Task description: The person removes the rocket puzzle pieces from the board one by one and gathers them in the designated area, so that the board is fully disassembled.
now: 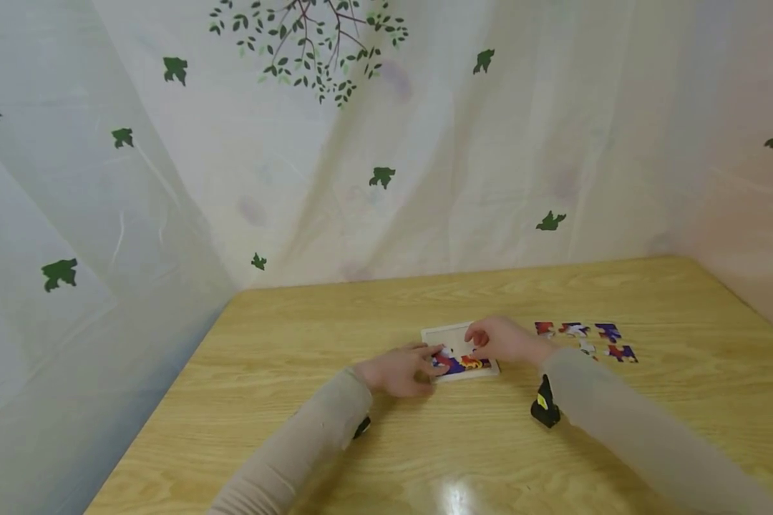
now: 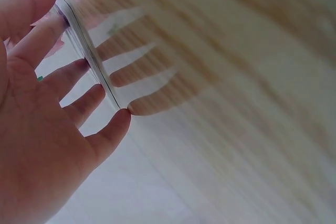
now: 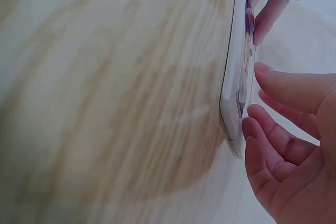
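A jigsaw puzzle tray (image 1: 449, 336) with a pale rim lies on the table, and colourful joined pieces (image 1: 467, 363) fill its near part. My left hand (image 1: 401, 370) reaches in from the left with fingers spread, its fingertips at the tray's left side and over the pieces. In the left wrist view those fingers (image 2: 73, 72) lie along the tray's edge. From the right, my right hand (image 1: 501, 339) bends over the tray, fingertips down at the pieces. The right wrist view shows its thumb (image 3: 289, 88) apart from the loosely bent fingers, nothing visible between them.
Several loose puzzle pieces (image 1: 608, 332) lie on the wooden table (image 1: 309, 315) to the right of the tray, partly behind the right forearm. A pale curtain (image 1: 425, 214) printed with leaves hangs along the table's back and sides.
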Tool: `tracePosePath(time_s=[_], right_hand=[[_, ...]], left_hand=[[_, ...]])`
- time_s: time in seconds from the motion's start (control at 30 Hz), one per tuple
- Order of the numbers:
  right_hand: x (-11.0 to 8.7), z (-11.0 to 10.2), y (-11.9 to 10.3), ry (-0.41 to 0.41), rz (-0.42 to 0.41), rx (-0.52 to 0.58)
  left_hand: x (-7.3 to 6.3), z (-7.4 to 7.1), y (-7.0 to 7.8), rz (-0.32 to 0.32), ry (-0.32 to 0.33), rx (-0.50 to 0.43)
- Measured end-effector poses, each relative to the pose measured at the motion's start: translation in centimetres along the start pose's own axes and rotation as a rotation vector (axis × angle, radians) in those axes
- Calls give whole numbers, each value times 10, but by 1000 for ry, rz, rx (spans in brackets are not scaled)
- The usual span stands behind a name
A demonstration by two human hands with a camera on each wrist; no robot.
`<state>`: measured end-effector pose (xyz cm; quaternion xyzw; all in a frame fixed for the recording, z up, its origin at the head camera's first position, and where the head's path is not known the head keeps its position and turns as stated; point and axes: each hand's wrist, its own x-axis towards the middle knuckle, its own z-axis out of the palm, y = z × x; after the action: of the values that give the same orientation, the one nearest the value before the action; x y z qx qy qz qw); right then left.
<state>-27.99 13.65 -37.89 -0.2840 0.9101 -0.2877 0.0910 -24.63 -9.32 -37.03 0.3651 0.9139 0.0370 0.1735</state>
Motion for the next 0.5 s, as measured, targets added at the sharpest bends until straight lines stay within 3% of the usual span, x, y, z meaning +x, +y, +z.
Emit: tracePosePath(time_s=[0.27,0.5], right_hand=[[9,7,-7,3,-31,-31],[12,8,-13,-19,61,-17]], left_hand=[[-3,2,2,-35,-2,-17],[-10,4,1,-88,-36,-10]])
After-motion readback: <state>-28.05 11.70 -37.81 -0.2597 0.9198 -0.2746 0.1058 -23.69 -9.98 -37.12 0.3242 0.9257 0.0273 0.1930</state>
